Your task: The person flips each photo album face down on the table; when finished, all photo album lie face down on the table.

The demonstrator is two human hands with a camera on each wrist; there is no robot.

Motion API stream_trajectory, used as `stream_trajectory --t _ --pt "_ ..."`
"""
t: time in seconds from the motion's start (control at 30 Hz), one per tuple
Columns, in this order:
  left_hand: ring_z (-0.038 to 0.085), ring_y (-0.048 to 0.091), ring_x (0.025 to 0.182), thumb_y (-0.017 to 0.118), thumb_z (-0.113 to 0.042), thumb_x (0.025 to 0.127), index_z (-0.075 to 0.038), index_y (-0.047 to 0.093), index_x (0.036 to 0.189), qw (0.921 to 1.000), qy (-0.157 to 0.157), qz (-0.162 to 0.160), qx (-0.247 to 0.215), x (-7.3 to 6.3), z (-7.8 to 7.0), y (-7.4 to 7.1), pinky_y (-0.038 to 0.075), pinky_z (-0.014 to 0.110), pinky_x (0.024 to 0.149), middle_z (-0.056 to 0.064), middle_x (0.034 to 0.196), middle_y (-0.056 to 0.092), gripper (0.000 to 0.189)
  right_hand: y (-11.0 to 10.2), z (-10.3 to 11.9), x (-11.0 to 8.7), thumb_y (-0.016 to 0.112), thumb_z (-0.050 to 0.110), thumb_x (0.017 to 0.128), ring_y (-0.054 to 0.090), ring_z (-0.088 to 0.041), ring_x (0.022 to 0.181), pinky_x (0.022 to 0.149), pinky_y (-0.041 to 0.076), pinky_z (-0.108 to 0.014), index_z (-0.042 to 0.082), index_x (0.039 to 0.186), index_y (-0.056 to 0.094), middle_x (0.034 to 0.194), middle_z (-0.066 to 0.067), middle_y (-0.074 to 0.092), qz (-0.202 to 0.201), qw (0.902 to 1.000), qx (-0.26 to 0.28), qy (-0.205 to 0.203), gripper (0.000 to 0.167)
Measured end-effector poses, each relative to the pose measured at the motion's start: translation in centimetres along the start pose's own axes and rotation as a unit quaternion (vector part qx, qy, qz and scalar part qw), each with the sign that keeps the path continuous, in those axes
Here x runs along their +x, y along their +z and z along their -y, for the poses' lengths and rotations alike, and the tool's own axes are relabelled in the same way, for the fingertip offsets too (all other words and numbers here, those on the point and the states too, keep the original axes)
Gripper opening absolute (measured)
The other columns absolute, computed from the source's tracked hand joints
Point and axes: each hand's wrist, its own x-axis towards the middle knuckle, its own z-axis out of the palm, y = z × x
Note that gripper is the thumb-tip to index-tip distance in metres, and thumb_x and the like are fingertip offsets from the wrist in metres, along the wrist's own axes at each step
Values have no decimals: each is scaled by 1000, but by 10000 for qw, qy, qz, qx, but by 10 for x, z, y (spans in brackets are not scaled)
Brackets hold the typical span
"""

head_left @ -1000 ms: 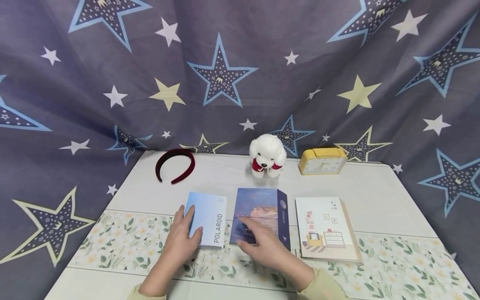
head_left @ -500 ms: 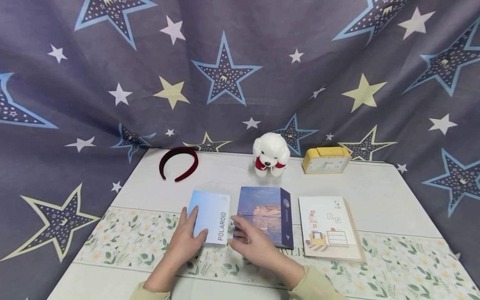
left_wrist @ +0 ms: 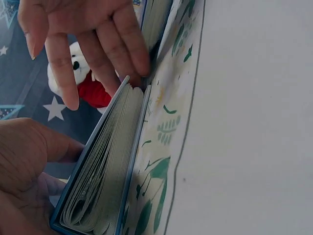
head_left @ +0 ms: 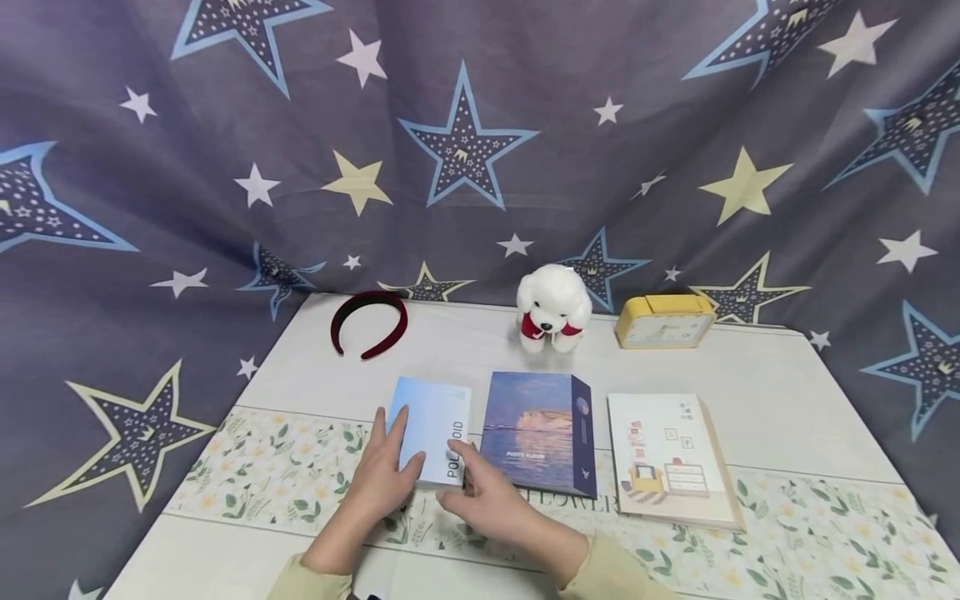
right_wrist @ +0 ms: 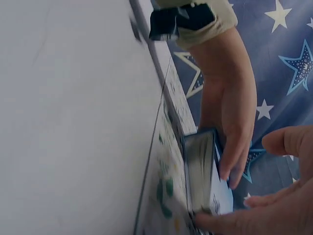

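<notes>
A light blue photo album point(head_left: 435, 421) marked POLAROID lies on the table; its thick block of pages shows in the left wrist view. My left hand point(head_left: 381, 477) rests on its left side, fingers extended and thumb over the cover. At its right side my right hand point(head_left: 491, 504) reaches across the lower corner, fingers loosely bent and the index fingertip over the lettering. Whether that fingertip touches the cover, I cannot tell. Just right of that hand lies a dark blue photo album point(head_left: 536, 429) with a seaside cliff picture.
A white album point(head_left: 667, 467) with a drawn room lies farther right. Along the back are a dark red headband point(head_left: 369, 323), a white plush dog point(head_left: 553, 307) and a yellow clock point(head_left: 666, 321). A starry curtain point(head_left: 465, 208) hangs behind the table.
My right hand has moved left, off the dark blue album to the right side of the light blue one. The left hand stays on the light blue album. The head view has shifted slightly.
</notes>
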Motion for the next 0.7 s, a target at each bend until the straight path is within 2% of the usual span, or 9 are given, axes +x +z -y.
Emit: stream_trajectory --t 0.1,0.2,0.3,0.4,0.53,0.7 --pt "54 15 140 63 -19 91 -2 25 154 10000 -10 -8 -35 1 -1 1 25 67 106 34 156 3 75 4 3 -1 61 23 94 38 -45 134 101 40 -58 5 152 28 156 -21 27 -132 9998 56 168 69" --pt "55 15 139 64 -18 91 -2 25 153 10000 -7 -5 -39 0 -2 0 25 67 106 35 156 5 76 7 9 -1 60 21 94 25 -46 140 105 33 -61 7 153 26 158 -21 19 -224 9972 561 430 69" --pt "55 17 138 65 -17 90 -1 25 153 10000 4 5 -29 0 -3 -2 26 67 106 36 155 7 76 9 14 -2 61 19 93 19 -47 142 107 29 -63 9 153 27 158 -26 14 -422 9893 1169 762 70" --pt "55 18 138 65 -17 90 -1 25 153 10000 -13 16 -63 0 -3 -3 26 67 106 35 155 8 77 10 16 -3 62 19 91 17 -48 142 109 22 -65 10 153 29 157 -28 14 -630 9817 1525 955 70" --pt "55 18 139 65 -16 89 -2 25 153 9998 -117 57 -152 0 -4 -5 26 67 106 35 155 9 77 11 15 -2 59 21 91 13 -47 144 110 14 -67 11 152 32 158 -26 14 -774 9777 1706 949 67" --pt "55 18 138 66 -15 89 -1 27 153 9993 -233 21 -301 -1 -6 -5 25 68 105 35 155 11 76 11 12 -1 51 22 95 9 -45 145 112 14 -64 11 151 33 159 -25 12 -902 9713 2038 831 60"
